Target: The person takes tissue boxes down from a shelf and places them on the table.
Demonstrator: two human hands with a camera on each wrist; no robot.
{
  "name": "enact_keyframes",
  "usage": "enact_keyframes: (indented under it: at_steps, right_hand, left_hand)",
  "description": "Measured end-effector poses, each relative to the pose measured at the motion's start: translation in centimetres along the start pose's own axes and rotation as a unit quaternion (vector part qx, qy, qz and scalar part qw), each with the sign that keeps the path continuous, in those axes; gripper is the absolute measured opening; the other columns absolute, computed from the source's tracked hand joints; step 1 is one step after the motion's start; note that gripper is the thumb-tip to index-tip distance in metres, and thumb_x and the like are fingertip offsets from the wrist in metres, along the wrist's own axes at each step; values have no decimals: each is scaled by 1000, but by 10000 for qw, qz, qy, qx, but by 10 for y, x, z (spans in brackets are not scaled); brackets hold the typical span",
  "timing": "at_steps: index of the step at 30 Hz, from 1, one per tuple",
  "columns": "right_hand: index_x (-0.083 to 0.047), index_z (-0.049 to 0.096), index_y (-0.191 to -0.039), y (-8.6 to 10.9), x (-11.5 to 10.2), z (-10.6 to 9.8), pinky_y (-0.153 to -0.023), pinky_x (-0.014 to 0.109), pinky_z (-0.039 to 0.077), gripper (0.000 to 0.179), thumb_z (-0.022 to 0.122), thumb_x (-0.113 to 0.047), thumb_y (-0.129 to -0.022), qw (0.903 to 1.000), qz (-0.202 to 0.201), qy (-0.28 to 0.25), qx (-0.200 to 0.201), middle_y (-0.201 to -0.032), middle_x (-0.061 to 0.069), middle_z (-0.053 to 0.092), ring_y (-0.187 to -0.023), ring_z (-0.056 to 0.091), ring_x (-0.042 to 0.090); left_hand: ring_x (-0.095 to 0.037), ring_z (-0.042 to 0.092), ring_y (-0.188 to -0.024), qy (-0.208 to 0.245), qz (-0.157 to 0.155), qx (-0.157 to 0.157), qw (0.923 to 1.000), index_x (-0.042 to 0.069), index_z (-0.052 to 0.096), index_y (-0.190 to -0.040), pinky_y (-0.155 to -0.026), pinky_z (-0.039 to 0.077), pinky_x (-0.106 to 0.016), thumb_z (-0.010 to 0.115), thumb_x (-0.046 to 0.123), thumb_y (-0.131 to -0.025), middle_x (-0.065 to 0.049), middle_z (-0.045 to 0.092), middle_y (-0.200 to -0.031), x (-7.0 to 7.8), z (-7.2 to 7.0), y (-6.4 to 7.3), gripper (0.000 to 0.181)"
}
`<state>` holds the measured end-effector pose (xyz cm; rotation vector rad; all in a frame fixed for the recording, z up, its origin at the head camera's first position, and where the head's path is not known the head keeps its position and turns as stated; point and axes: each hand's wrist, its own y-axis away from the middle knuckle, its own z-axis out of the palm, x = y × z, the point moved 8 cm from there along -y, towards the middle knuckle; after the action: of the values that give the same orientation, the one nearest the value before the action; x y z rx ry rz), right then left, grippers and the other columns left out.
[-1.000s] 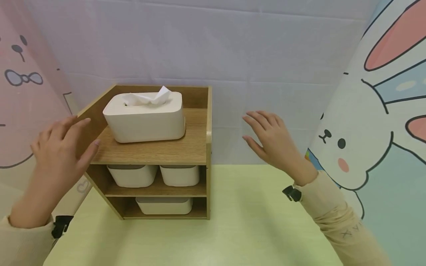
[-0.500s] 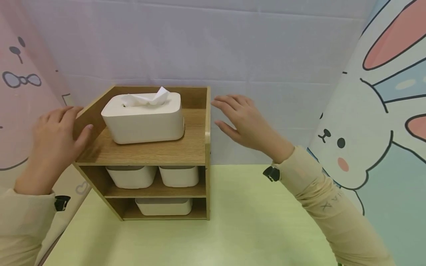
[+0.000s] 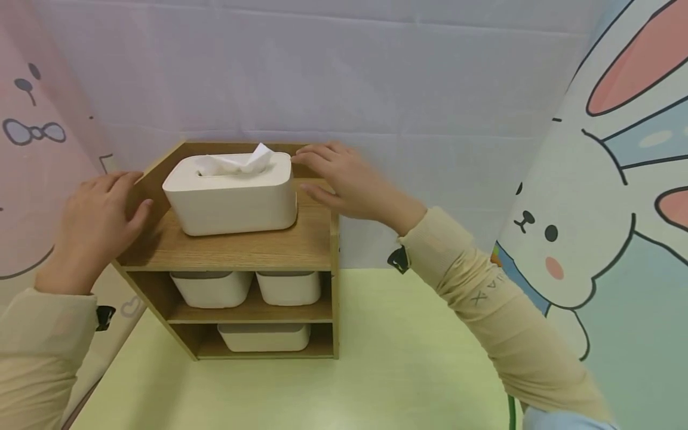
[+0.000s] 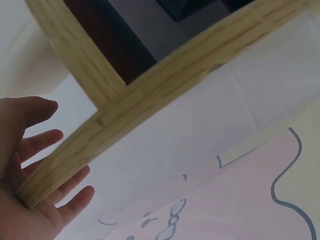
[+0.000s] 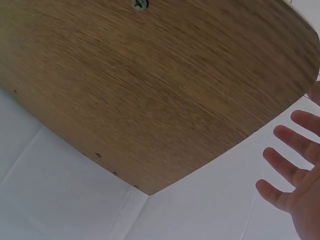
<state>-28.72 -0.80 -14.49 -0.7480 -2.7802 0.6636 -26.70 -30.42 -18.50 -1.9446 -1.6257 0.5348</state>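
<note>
A white tissue box (image 3: pixel 231 203) with a tissue (image 3: pixel 242 161) sticking out of its slot sits on the top board of a wooden shelf unit (image 3: pixel 258 255). My left hand (image 3: pixel 99 215) is at the unit's left side panel (image 4: pixel 85 142), its fingers relaxed and spread around the front edge in the left wrist view. Over the right side panel (image 5: pixel 150 90) reaches my right hand (image 3: pixel 344 179). Its fingertips come right up to the box's upper right corner. Spread, relaxed fingers (image 5: pixel 287 162) show in the right wrist view.
Two white bins (image 3: pixel 212 289) stand in the middle level, and a white bin (image 3: pixel 263 338) is in the bottom level. The unit stands on a pale yellow-green table (image 3: pixel 398 358). Behind it hangs a plain pale cloth (image 3: pixel 457 77); a rabbit-print cloth (image 3: pixel 580 239) is at right.
My right hand has moved left over the right side panel to the tissue box's end. My left hand has shifted slightly up and settled at the left panel. The box stays put.
</note>
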Motion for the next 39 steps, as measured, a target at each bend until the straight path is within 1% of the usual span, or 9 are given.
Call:
enact_keyframes:
  at_steps: [5,7,15,17,22,26,30,33,39]
  right_hand:
    - [-10,48,-129,-13,0,13,-104,39,33,42,48,-31,-93,9989,37,-98,-466,-133,3,49,-125,40,24]
    - [-12,47,-130,-17,0,19,-103,38,33,41,47,-31,-93,9976,82,-162,-673,-133,2,48,-126,39,23]
    - [-15,42,-133,-31,-1,35,-102,42,35,46,52,-30,-91,9922,153,-306,-1199,-139,-1,42,-128,35,24]
    - [-15,42,-134,-35,-2,37,-103,43,34,47,54,-29,-90,9910,142,-335,-1289,-141,-1,40,-129,34,25]
    - [-17,41,-133,-41,-4,43,-101,43,34,48,56,-26,-89,9889,106,-374,-1431,-142,-5,39,-129,33,26]
    - [-19,37,-137,-44,-3,51,-104,43,31,55,59,-26,-87,9853,252,-344,-1652,-144,-6,36,-129,31,24]
    - [-21,33,-139,-45,-1,59,-107,46,27,61,61,-25,-86,9816,401,-280,-1848,-146,-6,34,-131,29,23]
    - [-24,31,-140,-46,1,63,-108,49,27,63,63,-25,-85,9809,437,-238,-1879,-147,-7,32,-133,27,22]
    - [-30,25,-142,-46,2,69,-110,50,23,68,62,-21,-86,9789,431,-282,-1977,-149,-10,28,-138,19,19]
  left_hand:
    - [-50,45,-105,-126,94,-60,9999,-3,49,-122,-89,35,-63,56,12,-84,-30,52,-118,-4,4,0,41]
    - [-49,45,-105,-152,161,-14,9998,-2,49,-122,-87,36,-62,57,10,-83,-29,54,-117,-5,5,0,42]
    - [-49,48,-99,-287,455,484,9974,-2,54,-117,-78,39,-63,59,4,-77,-26,58,-113,-3,3,3,41]
    - [-49,48,-99,-340,498,549,9967,-2,54,-117,-77,39,-63,59,3,-77,-25,58,-113,-2,2,3,41]
    - [-49,47,-101,-510,570,568,9954,-2,53,-119,-78,39,-63,61,2,-76,-25,58,-114,0,2,5,44]
    - [-48,48,-101,-516,701,796,9930,-3,55,-117,-79,40,-62,63,0,-73,-25,59,-114,3,-1,8,45]
    - [-48,50,-100,-489,791,1020,9904,-3,56,-115,-80,40,-61,64,-1,-72,-24,60,-113,5,-4,11,45]
    - [-48,50,-99,-467,787,1068,9901,-3,56,-115,-80,40,-61,64,-2,-71,-24,60,-112,5,-5,13,45]
    - [-48,50,-99,-421,821,1005,9907,-5,55,-116,-87,40,-58,64,-4,-71,-26,59,-113,6,-5,13,45]
